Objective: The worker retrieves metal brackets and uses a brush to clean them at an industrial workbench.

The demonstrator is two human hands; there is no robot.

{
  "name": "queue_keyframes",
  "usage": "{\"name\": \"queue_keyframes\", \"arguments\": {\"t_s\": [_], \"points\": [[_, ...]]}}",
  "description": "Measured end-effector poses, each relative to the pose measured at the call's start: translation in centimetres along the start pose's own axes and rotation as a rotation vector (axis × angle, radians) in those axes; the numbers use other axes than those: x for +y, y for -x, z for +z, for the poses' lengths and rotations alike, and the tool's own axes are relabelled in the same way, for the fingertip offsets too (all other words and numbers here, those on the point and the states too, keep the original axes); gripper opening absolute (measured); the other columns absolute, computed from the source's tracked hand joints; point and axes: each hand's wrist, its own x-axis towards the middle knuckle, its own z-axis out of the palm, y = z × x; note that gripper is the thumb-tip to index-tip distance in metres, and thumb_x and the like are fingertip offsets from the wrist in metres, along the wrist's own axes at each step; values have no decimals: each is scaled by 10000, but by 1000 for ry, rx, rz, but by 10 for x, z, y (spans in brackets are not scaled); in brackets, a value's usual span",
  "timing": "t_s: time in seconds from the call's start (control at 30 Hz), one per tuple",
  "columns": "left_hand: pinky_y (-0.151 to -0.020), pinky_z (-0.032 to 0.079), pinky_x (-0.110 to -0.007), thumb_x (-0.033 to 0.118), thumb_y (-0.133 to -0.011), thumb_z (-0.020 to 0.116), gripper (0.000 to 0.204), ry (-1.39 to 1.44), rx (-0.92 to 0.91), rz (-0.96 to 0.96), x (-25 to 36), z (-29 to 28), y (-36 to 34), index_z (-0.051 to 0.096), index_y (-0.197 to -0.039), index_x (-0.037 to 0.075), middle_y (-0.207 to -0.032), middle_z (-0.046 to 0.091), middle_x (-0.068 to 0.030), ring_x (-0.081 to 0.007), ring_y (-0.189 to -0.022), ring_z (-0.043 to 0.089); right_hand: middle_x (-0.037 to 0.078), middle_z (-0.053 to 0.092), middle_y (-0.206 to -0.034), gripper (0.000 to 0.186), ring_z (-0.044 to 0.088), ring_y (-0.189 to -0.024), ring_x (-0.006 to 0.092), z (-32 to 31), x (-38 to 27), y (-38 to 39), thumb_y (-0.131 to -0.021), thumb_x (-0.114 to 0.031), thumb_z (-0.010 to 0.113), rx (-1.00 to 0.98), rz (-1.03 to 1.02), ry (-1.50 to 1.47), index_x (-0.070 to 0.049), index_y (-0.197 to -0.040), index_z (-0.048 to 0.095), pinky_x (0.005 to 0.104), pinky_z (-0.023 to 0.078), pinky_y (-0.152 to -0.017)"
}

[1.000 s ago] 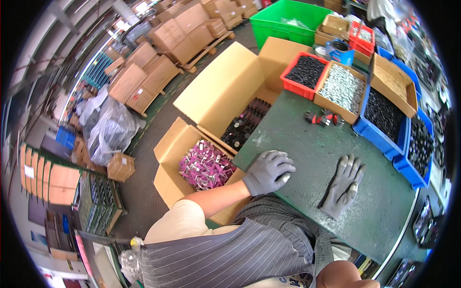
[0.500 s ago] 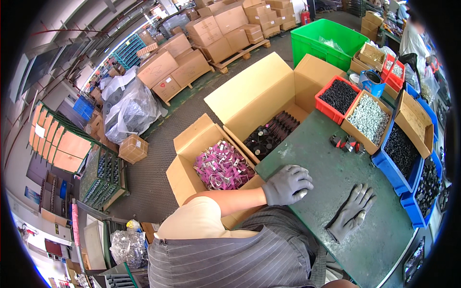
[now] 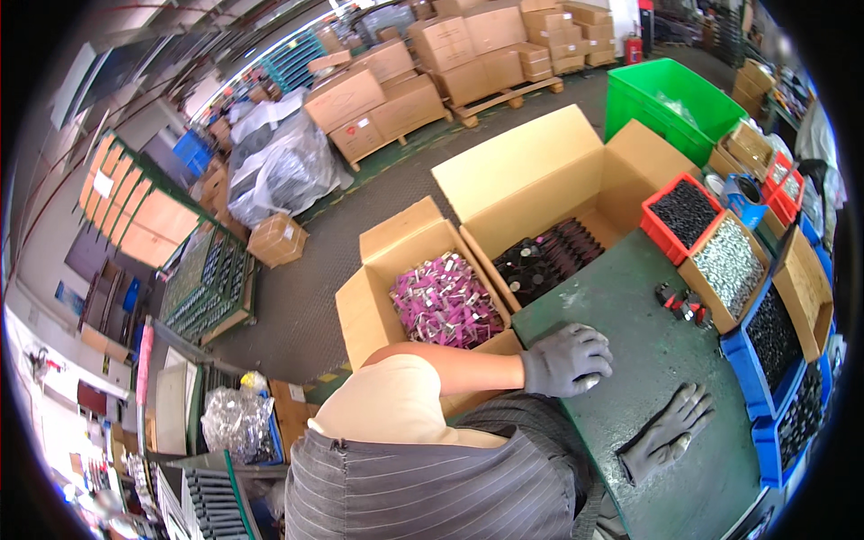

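My left hand [image 3: 565,362], in a grey glove with pale fingertips, rests palm down near the left edge of the green table [image 3: 641,360], fingers loosely bent and holding nothing. An empty grey glove [image 3: 666,434] lies flat to its lower right. My right hand is out of view. Small red-and-black tools [image 3: 681,304] sit toward the table's back, beside a cardboard tray of silver parts [image 3: 727,266] and a red bin of black parts [image 3: 681,211]. Left of the table are open cartons of purple-and-silver pieces [image 3: 443,297] and dark parts [image 3: 547,256].
Blue bins [image 3: 771,337] line the table's right side. A green tub [image 3: 661,99] stands behind the large carton. Across the dark walkway [image 3: 288,333] are palletised boxes [image 3: 382,117], wrapped goods [image 3: 279,166] and a loose carton [image 3: 274,238]. Racks [image 3: 202,288] stand at left.
The camera has turned leftward, so the table and cartons appear further right. My left hand stays on the table. The bare skin at the lower right has left the view.
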Motion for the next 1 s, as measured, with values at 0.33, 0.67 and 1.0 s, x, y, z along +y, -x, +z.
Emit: {"name": "queue_keyframes", "arguments": {"t_s": [0.33,0.67,1.0], "points": [[-959,322,-404,226,-774,576,190,38,-40,-12,-1,-3,1,601,-953,164,-1056,546,-20,-235,-1111,449,148,269,-1192,532,285,-1080,282,-31,21,25,-754,-133,561,178,221,-21,-27,-1150,222,433,196,-921],[-916,342,-388,213,-743,590,153,17,48,29,-2,5,4,610,-880,148,-985,567,-10,-221,-1053,470,173,219,-1361,655,245,-1243,319,-65,43,55,-785,-150,553,347,356,-3,-20,-1296,166,476,176,-1047],[-916,341,-387,219,-741,591,156,14,40,46,-3,5,0,625,-879,154,-988,576,-10,-213,-1050,476,161,352,-1065,758,350,-901,279,-24,-44,28,-808,-252,576,-169,412,2,-116,-1388,106,425,283,-804]]}}
